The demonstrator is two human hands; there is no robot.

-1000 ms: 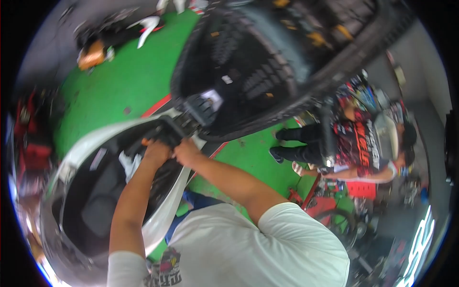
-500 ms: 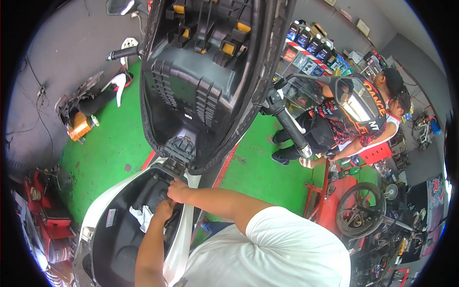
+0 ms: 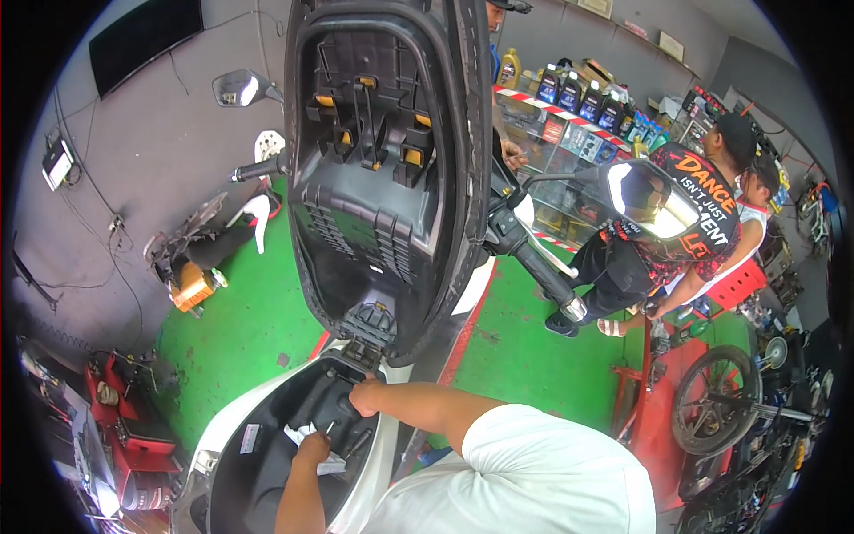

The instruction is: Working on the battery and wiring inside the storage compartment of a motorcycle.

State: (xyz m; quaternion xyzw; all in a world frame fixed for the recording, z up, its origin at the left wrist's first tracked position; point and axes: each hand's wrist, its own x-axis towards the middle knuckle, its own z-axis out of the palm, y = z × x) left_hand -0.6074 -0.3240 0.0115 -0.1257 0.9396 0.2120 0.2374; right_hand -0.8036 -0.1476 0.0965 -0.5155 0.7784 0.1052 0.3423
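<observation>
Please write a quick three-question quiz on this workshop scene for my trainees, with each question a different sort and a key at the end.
1. True or false: the seat is raised.
2. Which is nearer the hinge: A) the left hand or B) the right hand?
3. Fill in: the crumpled sheet by the left hand is ____ in colour.

Key: 1. True. 2. B. 3. White.

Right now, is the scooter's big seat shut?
No, the big seat is tipped up with its underside showing, and the storage compartment lies open near the person's left hand.
</observation>
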